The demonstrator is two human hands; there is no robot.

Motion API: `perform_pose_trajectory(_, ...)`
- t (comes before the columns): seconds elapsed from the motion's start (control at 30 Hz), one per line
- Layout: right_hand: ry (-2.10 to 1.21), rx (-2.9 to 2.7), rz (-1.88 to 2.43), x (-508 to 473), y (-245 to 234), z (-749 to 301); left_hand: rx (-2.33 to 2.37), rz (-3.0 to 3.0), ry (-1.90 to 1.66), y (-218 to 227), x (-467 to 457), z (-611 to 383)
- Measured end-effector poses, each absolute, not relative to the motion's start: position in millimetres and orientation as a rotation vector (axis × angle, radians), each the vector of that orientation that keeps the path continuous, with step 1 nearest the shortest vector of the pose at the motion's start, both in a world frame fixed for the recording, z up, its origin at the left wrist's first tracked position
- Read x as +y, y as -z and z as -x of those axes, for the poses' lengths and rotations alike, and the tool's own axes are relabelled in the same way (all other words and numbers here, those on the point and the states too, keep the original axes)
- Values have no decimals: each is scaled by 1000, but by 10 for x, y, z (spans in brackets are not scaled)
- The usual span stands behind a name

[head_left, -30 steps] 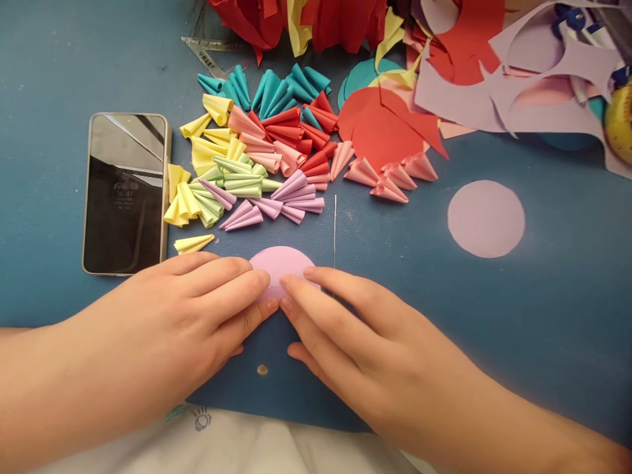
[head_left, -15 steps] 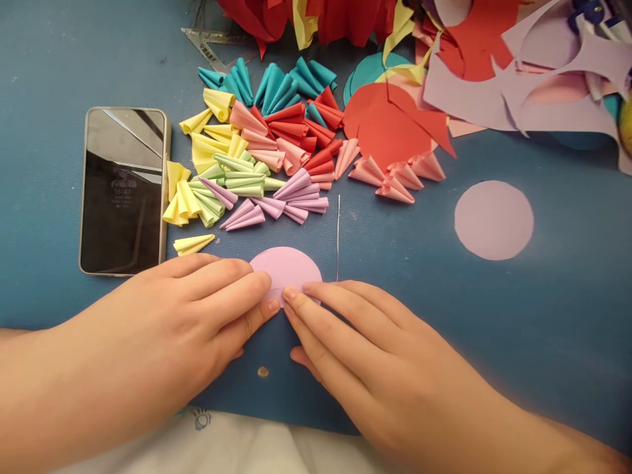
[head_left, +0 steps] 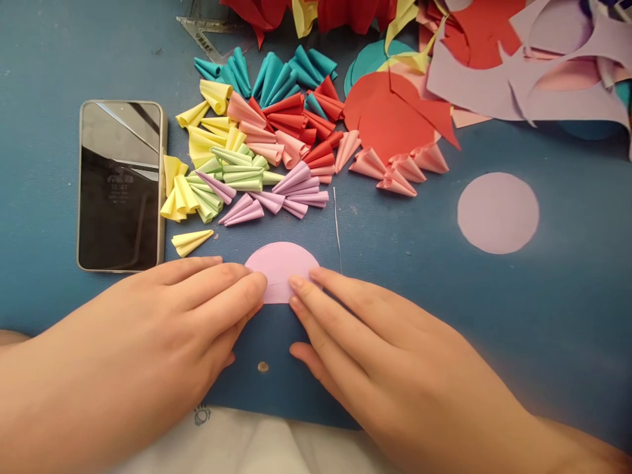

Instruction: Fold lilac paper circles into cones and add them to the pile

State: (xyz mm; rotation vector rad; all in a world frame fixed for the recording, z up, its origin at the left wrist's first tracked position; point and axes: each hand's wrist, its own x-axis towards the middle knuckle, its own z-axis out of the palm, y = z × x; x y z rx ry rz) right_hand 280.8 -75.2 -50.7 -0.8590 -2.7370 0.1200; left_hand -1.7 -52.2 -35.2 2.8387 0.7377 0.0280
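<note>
A pale pink paper circle folded into a half disc [head_left: 279,266] lies flat on the blue mat [head_left: 543,316], straight fold edge toward me. My left hand [head_left: 162,329] lies flat with its fingertips pressing the half disc's left lower corner. From the other side, my right hand [head_left: 375,349] rests flat too, its fingertips on the right part of the fold. Neither hand grips anything; the fingers are stretched out.
A phone [head_left: 118,184] lies at the left. Behind the half disc sits a pile of rolled paper cones [head_left: 257,151] in several colours, with a thin wire [head_left: 337,227] beside it. A lilac circle [head_left: 498,212] lies right; cut paper scraps [head_left: 533,79] and a red circle [head_left: 390,118] lie behind.
The fingertips of both hands have drawn slightly apart along the fold, so the straight folded edge now shows between them. The view has shifted a little.
</note>
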Motion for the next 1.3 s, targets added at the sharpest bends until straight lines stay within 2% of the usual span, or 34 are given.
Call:
perform_pose_trajectory(0.47, -29, -2525, 949, -542, 636, -2814, 625, -2923, -97, 262, -352, -95)
perform_pose_trajectory(0.7, -121, -2504, 747, -609, 635, -2802, 642, -2894, -70, 314, -370, -39)
perform_pose_trajectory(1.0, -43, -2627, 525, -530, 618, -2815, 587, -2846, 42, 328, -352, -22)
perform_pose_trajectory(1.3, -408, -2561, 538, -419, 659, -2922, 485, -2838, -19, 283, -229, -12)
